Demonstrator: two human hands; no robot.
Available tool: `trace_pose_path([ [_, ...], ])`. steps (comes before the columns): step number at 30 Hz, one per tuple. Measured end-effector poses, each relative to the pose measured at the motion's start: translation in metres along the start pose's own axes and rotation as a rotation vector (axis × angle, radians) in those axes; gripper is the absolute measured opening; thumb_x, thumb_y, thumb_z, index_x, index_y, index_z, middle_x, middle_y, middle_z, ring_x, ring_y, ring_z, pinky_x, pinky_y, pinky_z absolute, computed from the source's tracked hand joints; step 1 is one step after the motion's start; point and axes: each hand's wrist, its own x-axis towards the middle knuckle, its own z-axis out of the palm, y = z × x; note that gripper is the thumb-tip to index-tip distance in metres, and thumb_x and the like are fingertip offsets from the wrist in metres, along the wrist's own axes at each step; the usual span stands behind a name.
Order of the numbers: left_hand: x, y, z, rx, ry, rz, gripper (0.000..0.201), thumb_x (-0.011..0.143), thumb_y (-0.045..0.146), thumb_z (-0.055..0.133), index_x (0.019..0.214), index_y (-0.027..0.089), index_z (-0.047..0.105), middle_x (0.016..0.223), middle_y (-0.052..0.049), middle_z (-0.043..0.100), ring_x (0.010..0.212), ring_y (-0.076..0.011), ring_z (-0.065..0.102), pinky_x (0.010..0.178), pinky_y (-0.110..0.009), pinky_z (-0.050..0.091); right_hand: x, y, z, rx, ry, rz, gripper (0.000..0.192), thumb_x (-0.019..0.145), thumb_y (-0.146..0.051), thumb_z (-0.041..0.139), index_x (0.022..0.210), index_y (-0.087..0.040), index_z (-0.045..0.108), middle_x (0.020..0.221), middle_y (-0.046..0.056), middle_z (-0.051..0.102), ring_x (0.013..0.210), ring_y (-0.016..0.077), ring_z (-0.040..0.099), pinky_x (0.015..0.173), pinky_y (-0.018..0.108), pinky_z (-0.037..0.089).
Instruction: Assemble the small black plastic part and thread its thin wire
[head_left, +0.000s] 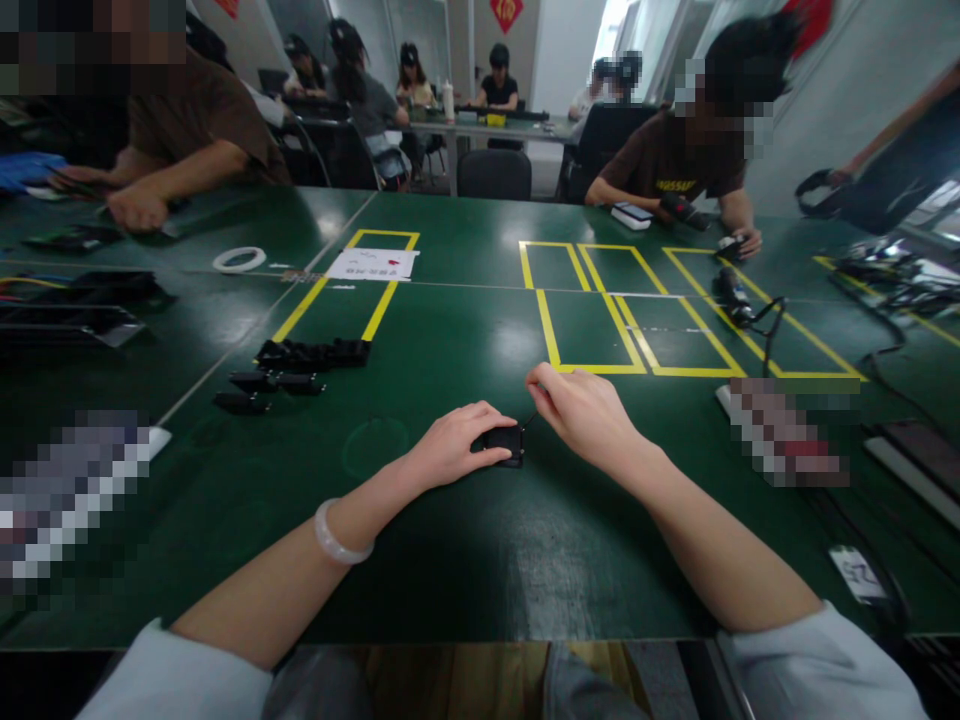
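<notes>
On the green table a small black boxy part (504,443) lies under the fingers of my left hand (459,440), which grip it from the left with the thumb at its near side. Just to its right, my right hand (589,415) is raised with thumb and forefinger pinched together. A thin dark strand or tool runs from that pinch down to the black part; its kind is too small to make out. Several similar black parts (313,353) lie in a loose group to the left, beyond my left hand.
Yellow tape outlines (596,368) mark the table ahead. A white paper sheet (373,264) and a white tape roll (239,260) lie at the far left. A blurred-out device (784,435) and cables sit at right, black trays (67,310) at left. Two people sit across the table.
</notes>
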Motion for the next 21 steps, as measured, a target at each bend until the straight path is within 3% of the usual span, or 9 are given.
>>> trace_pose_path([
  [6, -0.0003, -0.002, 0.0014, 0.001, 0.009, 0.019, 0.036, 0.09, 0.039, 0.055, 0.122, 0.024, 0.056, 0.111, -0.006, 0.059, 0.105, -0.0213, 0.057, 0.091, -0.033, 0.046, -0.0019, -0.0006, 0.0002, 0.078, 0.055, -0.025, 0.027, 0.093, -0.025, 0.033, 0.11, -0.017, 0.052, 0.076, 0.002, 0.068, 0.066, 0.0147, 0.06, 0.062, 0.025, 0.03],
  [13, 0.0, -0.0015, 0.0013, -0.005, -0.001, 0.019, 0.037, 0.09, 0.041, 0.054, 0.123, 0.023, 0.056, 0.112, -0.007, 0.059, 0.105, -0.0212, 0.056, 0.092, -0.032, 0.045, -0.0008, -0.0004, 0.0006, -0.018, 0.019, -0.005, 0.035, 0.097, -0.038, 0.026, 0.094, -0.02, 0.056, 0.071, 0.003, 0.067, 0.063, 0.016, 0.06, 0.058, 0.027, 0.027],
  [18, -0.0001, -0.0018, 0.0019, -0.003, 0.011, 0.011, 0.036, 0.09, 0.039, 0.055, 0.122, 0.024, 0.056, 0.113, -0.006, 0.059, 0.105, -0.0211, 0.056, 0.091, -0.032, 0.045, -0.0008, -0.0018, 0.0019, 0.042, 0.043, -0.002, 0.028, 0.095, -0.025, 0.03, 0.11, -0.018, 0.052, 0.075, 0.002, 0.068, 0.065, 0.0152, 0.061, 0.062, 0.025, 0.03],
  [21, -0.0003, -0.0018, 0.0022, -0.004, 0.014, 0.016, 0.036, 0.09, 0.04, 0.055, 0.122, 0.024, 0.056, 0.112, -0.006, 0.059, 0.105, -0.0209, 0.057, 0.092, -0.032, 0.045, -0.0019, -0.0023, 0.0003, 0.073, 0.044, -0.005, 0.026, 0.094, -0.026, 0.031, 0.107, -0.017, 0.052, 0.076, 0.003, 0.068, 0.067, 0.0153, 0.061, 0.063, 0.025, 0.031],
])
